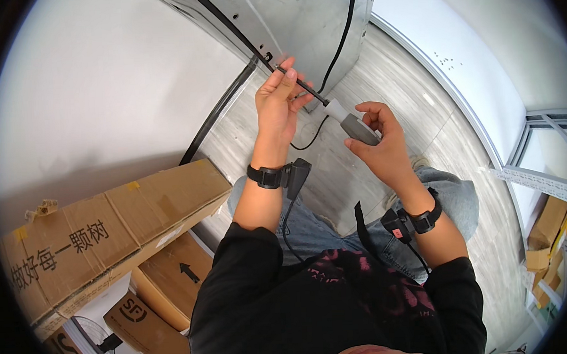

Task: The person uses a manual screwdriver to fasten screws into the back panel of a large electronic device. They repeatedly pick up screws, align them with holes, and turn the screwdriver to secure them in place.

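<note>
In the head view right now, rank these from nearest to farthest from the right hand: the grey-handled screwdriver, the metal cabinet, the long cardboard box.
1. Grey-handled screwdriver: held in the right hand.
2. Metal cabinet: ahead, beyond the screwdriver tip.
3. Long cardboard box: far left, past the left hand.

A long brown cardboard box [107, 234] lies at the near left, running from the left rim up toward the middle, with black print along its side, strips of yellowish tape at its edges and a small white label near its right end. Beneath it sits a smaller brown cardboard box marked with a black arrow [173, 276], and nearer still another brown cardboard box with a round black mark [140, 325]. At the far right rim, flattened brown cardboard pieces [547, 246] lean in a pile.
</note>
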Demonstrator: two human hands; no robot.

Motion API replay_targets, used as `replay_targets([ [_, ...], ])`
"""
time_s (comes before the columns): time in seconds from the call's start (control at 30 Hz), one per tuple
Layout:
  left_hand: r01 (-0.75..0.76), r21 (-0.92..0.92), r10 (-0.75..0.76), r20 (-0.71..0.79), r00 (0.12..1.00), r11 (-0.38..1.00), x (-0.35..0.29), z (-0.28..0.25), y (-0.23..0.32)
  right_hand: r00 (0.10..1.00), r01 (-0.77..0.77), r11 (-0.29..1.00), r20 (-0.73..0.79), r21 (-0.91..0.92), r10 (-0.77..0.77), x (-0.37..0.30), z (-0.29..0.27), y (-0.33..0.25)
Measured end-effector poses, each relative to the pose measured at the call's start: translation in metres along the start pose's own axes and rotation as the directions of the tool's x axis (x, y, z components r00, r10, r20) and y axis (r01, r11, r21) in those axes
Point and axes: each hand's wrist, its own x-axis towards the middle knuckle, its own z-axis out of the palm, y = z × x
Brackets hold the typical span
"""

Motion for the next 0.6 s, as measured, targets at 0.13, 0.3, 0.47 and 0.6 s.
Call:
replay_targets([
  [0.13, -0.018, 0.045, 0.017, 0.029, 0.999, 0.999, 0.006, -0.011, -0.003, 0.922, -0.384, 0.88, 0.156, 0.28, 0.353, 0.003, -0.004, -0.027],
  [0.3, -0.001, -0.022, 0.002, 0.038, 0.999, 1.0, 0.002, -0.008, 0.001, 0.826, -0.556, 0.684, 0.4, 0.471, 0.396, 0.005, -0.015, -0.024],
  [0.47, 0.011, -0.064, -0.012, -0.019, 1.0, 0.998, -0.001, 0.002, 0.004, 0.93, -0.356, 0.888, 0.202, 0.291, 0.306, 0.0, -0.004, -0.019],
  [0.6, 0.011, -0.013, -0.011, 0.013, 1.0, 1.0, 0.003, -0.01, 0.001, 0.812, -0.573, 0.699, 0.415, 0.428, 0.411, 0.008, -0.013, -0.025],
])
